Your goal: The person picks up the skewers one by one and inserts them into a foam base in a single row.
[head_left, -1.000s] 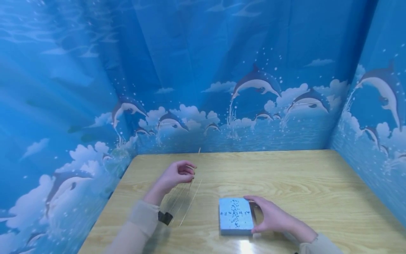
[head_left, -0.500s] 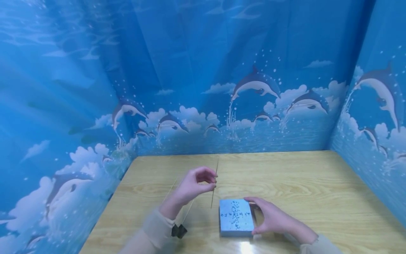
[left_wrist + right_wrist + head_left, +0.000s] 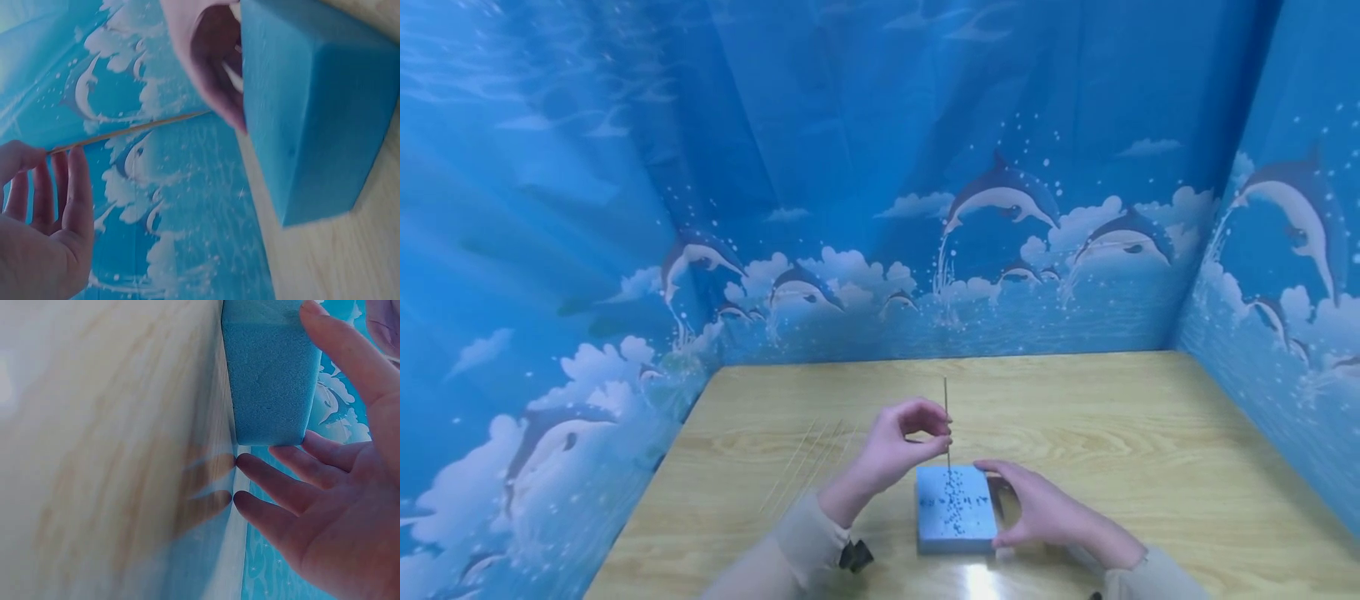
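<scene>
A light-blue foam block [image 3: 936, 529] lies flat on the wooden table, its top pitted with many small dark holes. My left hand [image 3: 895, 446] pinches a thin bamboo stick [image 3: 946, 400] between thumb and fingertips. The stick stands nearly upright, its lower end at the far part of the block's top; whether it has entered a hole, I cannot tell. My right hand [image 3: 1048, 510] holds the block from the right, thumb at the near corner and fingers at the far one. In the right wrist view, the thumb and some fingertips touch the foam block [image 3: 269, 381].
Several thin sticks [image 3: 805, 462] lie on the table [image 3: 1112, 425] to the left, partly behind my left forearm. A blue dolphin-print curtain [image 3: 850, 167] surrounds the table at the back and sides. Something dark [image 3: 855, 556] hangs at my left wrist.
My left hand has moved right with the stick, from beside the loose sticks to the far part of the foam block. The stick has become more upright. My right hand has stayed on the block.
</scene>
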A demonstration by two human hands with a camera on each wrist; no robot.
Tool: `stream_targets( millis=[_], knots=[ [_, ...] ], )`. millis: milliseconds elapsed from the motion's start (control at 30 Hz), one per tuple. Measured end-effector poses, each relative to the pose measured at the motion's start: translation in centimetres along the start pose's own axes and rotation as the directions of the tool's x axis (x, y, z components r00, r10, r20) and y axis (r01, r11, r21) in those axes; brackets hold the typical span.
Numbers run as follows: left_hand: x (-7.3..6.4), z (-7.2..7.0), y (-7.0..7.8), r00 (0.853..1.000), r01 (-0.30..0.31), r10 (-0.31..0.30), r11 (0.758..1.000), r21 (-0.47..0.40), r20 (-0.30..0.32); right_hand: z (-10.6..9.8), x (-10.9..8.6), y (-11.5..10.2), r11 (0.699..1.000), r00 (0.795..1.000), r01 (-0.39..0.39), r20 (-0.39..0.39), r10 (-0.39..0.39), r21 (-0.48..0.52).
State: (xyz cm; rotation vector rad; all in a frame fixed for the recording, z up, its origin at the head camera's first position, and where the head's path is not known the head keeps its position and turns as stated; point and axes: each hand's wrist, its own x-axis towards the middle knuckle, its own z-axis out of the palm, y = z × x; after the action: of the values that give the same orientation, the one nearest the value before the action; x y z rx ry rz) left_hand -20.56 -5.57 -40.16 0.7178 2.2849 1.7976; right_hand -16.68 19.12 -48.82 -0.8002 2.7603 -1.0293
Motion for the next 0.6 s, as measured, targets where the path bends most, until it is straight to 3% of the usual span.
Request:
stream_targets(
  millis=[300,600],
  knots=[
    [0.6,2.4,-0.3,0.999,-0.042,0.042,0.999,-0.032,0.022,-0.2,0.0,-0.1,1.0,1.0,0.013,0.002,-0.013,0.018],
    [0.7,4.0,-0.9,0.999,-0.023,0.024,0.999,-0.045,0.032,-0.1,-0.1,0.0,1.0,1.0,0.002,0.012,-0.003,0.014]
  ],
)
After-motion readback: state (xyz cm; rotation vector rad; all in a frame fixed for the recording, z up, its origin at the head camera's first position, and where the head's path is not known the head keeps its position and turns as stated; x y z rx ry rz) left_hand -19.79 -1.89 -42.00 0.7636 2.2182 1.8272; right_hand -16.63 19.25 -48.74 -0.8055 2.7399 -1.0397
